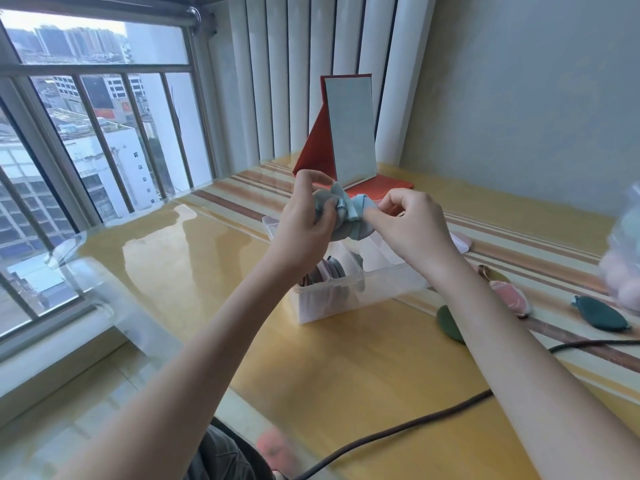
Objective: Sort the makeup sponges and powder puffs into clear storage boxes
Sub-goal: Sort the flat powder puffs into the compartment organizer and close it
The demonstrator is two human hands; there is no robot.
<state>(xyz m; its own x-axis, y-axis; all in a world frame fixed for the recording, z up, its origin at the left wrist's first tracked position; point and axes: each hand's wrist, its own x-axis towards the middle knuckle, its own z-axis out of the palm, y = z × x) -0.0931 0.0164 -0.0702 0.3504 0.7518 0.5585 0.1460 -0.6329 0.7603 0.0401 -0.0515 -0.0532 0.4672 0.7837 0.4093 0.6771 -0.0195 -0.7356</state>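
Both hands hold a small stack of grey-blue powder puffs (346,216) with pale blue ribbon straps, raised above the clear storage box (332,299). My left hand (304,216) grips the stack from the left. My right hand (405,220) pinches its right side and a ribbon. Inside the box's near compartment stand several pink and grey puffs (329,270). On the table to the right lie a dark green sponge (448,323), a pink marbled puff (512,297) and a teal puff (601,315).
A red folding stand mirror (349,133) stands behind the box. A bag of pale pink and mint sponges (623,265) sits at the right edge. A dark cable (415,424) crosses the near table. Window bars run along the left.
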